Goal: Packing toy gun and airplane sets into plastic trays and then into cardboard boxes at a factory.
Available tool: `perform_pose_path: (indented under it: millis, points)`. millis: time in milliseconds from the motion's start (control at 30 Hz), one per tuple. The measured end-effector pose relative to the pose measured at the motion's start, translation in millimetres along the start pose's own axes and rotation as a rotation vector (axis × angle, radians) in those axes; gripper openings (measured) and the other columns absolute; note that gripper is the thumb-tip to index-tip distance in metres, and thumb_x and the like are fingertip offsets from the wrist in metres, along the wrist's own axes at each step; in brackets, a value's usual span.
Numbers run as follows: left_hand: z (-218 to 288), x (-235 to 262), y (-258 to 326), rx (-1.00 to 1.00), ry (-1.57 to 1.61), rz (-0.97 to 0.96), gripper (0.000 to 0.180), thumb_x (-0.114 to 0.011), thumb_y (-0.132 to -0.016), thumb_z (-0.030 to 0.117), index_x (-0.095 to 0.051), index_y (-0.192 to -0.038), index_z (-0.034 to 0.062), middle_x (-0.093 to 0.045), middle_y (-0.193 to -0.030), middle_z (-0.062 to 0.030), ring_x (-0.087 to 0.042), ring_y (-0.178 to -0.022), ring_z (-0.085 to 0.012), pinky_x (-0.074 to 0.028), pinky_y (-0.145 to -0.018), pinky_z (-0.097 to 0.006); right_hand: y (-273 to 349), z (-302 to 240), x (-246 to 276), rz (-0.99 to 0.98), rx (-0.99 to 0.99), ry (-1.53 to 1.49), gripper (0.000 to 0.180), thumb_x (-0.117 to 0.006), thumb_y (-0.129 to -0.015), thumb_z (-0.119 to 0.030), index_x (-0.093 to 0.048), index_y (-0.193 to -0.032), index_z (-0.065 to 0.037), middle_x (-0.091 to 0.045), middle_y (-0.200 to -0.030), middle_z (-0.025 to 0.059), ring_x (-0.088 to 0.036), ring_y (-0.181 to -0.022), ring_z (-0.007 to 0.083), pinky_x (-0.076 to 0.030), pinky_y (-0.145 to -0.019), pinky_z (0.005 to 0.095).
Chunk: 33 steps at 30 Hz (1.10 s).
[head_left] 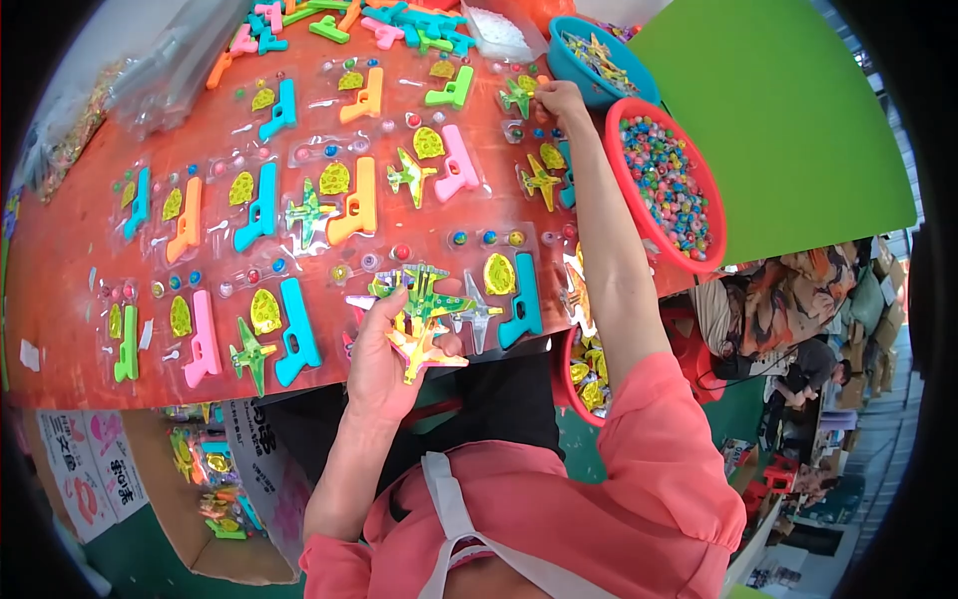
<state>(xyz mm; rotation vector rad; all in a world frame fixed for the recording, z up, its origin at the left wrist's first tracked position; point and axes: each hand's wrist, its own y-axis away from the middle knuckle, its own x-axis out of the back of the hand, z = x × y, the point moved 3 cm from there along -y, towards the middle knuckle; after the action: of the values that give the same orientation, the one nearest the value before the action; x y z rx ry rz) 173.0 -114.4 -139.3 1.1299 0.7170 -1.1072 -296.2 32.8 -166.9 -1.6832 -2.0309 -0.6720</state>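
Note:
My left hand (384,364) is closed around a small stack of toy planes (417,344), green and yellow, above the near edge of the table. Far to the right, my right hand (562,102) reaches out with its fingers pinched at the edge of a green-yellow toy plane (517,96) in a clear blister tray. Beneath and beside the left hand lies a tray with a clear toy plane (477,311), a yellow oval piece (499,276) and a blue toy pistol (522,302). Another tray, nearer than the right hand, holds a yellow toy plane (540,181).
Rows of filled trays cover the red table (70,255). A red basin of colourful balls (720,215) and a blue basin of toy planes (555,62) stand on the right. Loose toy pistols (419,30) lie at the back. A cardboard box (244,559) sits lower left.

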Motion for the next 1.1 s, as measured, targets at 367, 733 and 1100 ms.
perform_pose_path:
  millis: [367, 733, 1100]
  points:
    - [5.2, 1.3, -3.7, -0.104, -0.110, 0.086, 0.023, -0.060, -0.097, 0.024, -0.061, -0.108, 0.0030, -0.067, -0.095, -0.0070, -0.069, -0.078, -0.0208, -0.061, -0.063, -0.038, 24.6, -14.9, -11.0, 0.205, 0.474, 0.666, 0.023, -0.071, -0.076, -0.026, -0.075, -0.096, -0.016, -0.071, -0.093, 0.0161, -0.069, -0.090, 0.0357, -0.056, -0.079, 0.0453]
    - [21.7, 4.3, -2.3, -0.197, -0.004, 0.092, 0.031, -0.057, -0.098, 0.031, -0.055, -0.116, 0.0057, -0.067, -0.103, -0.0194, -0.064, -0.082, -0.0235, -0.049, -0.060, -0.034, 307.2, -148.0, -40.3, -0.534, 0.926, -0.054, 0.008, -0.067, -0.089, -0.006, -0.066, -0.096, -0.002, -0.063, -0.079, 0.0012, -0.060, -0.073, 0.0071, -0.049, -0.063, 0.0226]
    - [16.2, 2.0, 4.3, -0.368, -0.018, 0.020, 0.043, -0.041, -0.104, 0.042, -0.051, -0.126, 0.0069, -0.060, -0.113, -0.0046, -0.059, -0.103, -0.0164, -0.048, -0.089, -0.033, 392.7, -129.3, -78.6, -0.293, 1.006, 0.236, 0.026, -0.077, -0.078, -0.019, -0.059, -0.092, -0.007, -0.065, -0.073, 0.0077, -0.065, -0.062, 0.0206, -0.048, -0.053, 0.0339]
